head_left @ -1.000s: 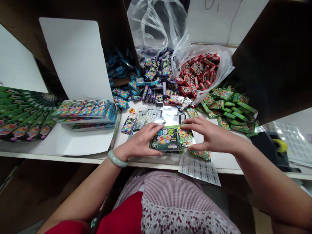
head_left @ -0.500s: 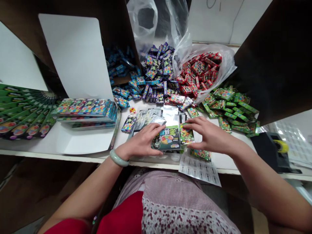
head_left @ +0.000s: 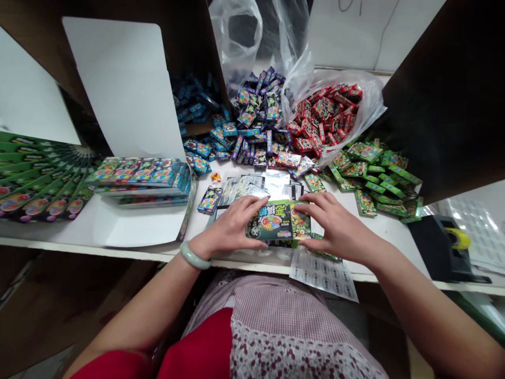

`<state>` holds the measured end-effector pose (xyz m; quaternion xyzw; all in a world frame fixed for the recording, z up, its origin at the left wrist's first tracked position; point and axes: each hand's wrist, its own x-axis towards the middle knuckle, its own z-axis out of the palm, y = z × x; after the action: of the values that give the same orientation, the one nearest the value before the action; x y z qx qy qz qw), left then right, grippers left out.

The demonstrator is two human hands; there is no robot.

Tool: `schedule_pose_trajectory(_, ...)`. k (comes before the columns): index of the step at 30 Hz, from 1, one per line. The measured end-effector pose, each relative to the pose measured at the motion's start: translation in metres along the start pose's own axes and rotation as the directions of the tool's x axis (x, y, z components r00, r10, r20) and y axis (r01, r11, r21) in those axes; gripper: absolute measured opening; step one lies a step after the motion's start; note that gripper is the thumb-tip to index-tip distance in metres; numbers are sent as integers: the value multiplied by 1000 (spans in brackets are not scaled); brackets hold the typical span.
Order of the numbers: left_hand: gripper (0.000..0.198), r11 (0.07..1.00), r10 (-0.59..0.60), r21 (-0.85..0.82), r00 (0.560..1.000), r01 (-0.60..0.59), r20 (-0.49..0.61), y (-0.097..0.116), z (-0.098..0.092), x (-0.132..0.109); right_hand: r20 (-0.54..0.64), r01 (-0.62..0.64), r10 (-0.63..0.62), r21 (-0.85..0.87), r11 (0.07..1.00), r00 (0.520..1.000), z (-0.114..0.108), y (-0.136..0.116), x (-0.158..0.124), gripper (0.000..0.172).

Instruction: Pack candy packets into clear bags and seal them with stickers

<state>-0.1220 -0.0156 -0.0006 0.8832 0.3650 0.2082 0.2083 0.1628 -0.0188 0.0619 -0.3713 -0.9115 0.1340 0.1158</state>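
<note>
Between my two hands is a flat dark-and-green printed pack (head_left: 272, 221) with a colourful wheel picture. My left hand (head_left: 232, 223) grips its left edge, thumb below and fingers above. At the pack's right end, a small green box (head_left: 301, 220) is pinched between the thumb and fingers of my right hand (head_left: 331, 223). The small box touches the pack's edge; whether it is partly inside cannot be made out. Behind them lie several clear sleeves with dark edges (head_left: 240, 188). A sticker sheet (head_left: 325, 273) hangs over the table's front edge.
Small boxes are heaped behind: blue (head_left: 197, 149), purple (head_left: 271, 105), red in a plastic bag (head_left: 325, 108), green (head_left: 379, 173). An open white carton (head_left: 138, 226) with stacked packs stands left, beside fanned green cards (head_left: 43, 179). A tape dispenser (head_left: 442, 247) is at right.
The pack has tilted slightly and its printed front shows more fully. My right hand's fingers have closed further round the small green box. The whole view has shifted a little.
</note>
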Motion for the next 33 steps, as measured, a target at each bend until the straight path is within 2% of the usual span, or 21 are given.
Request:
schedule_pose_trajectory(5, 101, 1000, 23, -12, 1000, -23, 0, 5, 6, -1, 53, 27, -35, 139, 990, 998, 1, 6, 1, 60)
schedule_pose_trajectory(9, 101, 1000, -9, 14, 999, 10, -35, 5, 6, -3, -39, -26, 42, 336, 942, 998, 15, 8, 2, 84)
schedule_pose_trajectory(10, 101, 999, -30, 25, 998, 31, -54, 5, 5, -4, -83, -53, 90, 370, 928, 992, 20, 5, 2, 81)
schedule_pose_trajectory(12, 102, 997, -60, 41, 994, 64, -90, 4, 4, -5, -157, -98, 174, 401, 911, 972, 30, -2, 1, 60)
schedule_pose_trajectory(14, 104, 996, -71, 38, 992, 76, -103, 3, 5, -6, -187, -117, 205, 396, 911, 961, 39, -9, 2, 41)
schedule_pose_trajectory(16, 105, 996, -79, 24, 991, 82, -104, 2, 5, -6, -170, -109, 193, 409, 906, 966, 43, -9, 6, 36)
schedule_pose_trajectory(18, 104, 995, -97, 19, 989, 100, -110, 0, 5, -7, -162, -128, 219, 441, 888, 962, 44, 4, 19, 32)
schedule_pose_trajectory(20, 104, 992, -116, 37, 986, 121, -120, -2, 2, -10, -175, -210, 291, 376, 903, 940, 41, 29, 42, 27)
schedule_pose_trajectory(22, 104, 989, -125, 61, 984, 134, -130, -4, -2, -15, -209, -344, 366, 136, 929, 907, 38, 59, 73, 26)
schedule_pose_trajectory(26, 109, 988, -120, 76, 983, 131, -135, -8, -6, -27, -223, -428, 407, -51, 903, 886, 39, 103, 136, 25)
schedule_pose_trajectory(29, 109, 986, -141, 73, 981, 151, -136, -12, -7, -35, -208, -460, 430, -132, 878, 879, 39, 113, 161, 23)
schedule_pose_trajectory(33, 104, 985, -147, 60, 976, 159, -163, -19, -12, -40, -188, -452, 422, -159, 878, 887, 37, 101, 154, 24)
